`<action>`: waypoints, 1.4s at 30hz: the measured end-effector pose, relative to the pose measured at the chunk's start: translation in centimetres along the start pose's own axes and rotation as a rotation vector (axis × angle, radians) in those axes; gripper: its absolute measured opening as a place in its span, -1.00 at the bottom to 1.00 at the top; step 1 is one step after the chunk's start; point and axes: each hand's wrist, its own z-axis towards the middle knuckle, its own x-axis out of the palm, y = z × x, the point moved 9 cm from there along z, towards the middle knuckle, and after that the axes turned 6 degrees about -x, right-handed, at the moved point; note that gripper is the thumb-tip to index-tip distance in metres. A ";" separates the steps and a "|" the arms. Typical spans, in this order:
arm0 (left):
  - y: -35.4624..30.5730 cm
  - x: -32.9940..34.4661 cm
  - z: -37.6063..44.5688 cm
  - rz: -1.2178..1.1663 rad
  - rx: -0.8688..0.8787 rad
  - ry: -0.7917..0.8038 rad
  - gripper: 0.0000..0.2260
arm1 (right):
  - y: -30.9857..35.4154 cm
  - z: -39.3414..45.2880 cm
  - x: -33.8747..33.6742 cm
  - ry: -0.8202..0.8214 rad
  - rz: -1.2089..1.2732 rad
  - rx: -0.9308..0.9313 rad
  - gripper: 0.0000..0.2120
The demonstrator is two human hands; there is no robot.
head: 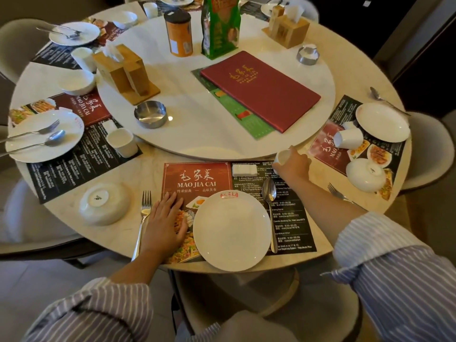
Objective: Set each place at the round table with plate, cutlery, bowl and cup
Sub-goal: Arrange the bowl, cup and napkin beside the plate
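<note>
At the near place, a white plate (pixel 232 229) lies on a red and black placemat (pixel 197 178), with a spoon (pixel 270 201) along its right side. A fork (pixel 143 218) lies on the bare table left of the mat, and a white bowl (pixel 103 203) sits upside down further left. My left hand (pixel 165 223) rests flat on the mat's left part, fingers apart, holding nothing. My right hand (pixel 293 164) grips a small white cup (pixel 281 157) at the mat's far right corner, beside the turntable's edge.
The right place has a plate (pixel 382 122), a tipped cup (pixel 349 139), an overturned bowl (pixel 365 177) and a loose fork (pixel 340 195). The left place holds a plate with cutlery (pixel 44 135) and a cup (pixel 122 141). The turntable (pixel 197 124) carries a red menu (pixel 261 90), ashtrays and napkin holders.
</note>
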 end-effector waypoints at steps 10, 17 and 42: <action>-0.2 -0.2 0.0 -0.004 0.015 -0.014 -0.46 | -0.7 -0.3 0.0 0.021 -0.031 0.033 -0.14; -0.5 -0.2 -0.1 -0.003 0.039 -0.007 -0.44 | -1.9 -8.7 -0.3 -0.178 0.021 -0.104 -0.48; 4.7 -3.6 -3.4 -0.248 -0.238 -0.124 -0.67 | -4.0 -12.5 4.4 0.219 0.018 0.198 -0.86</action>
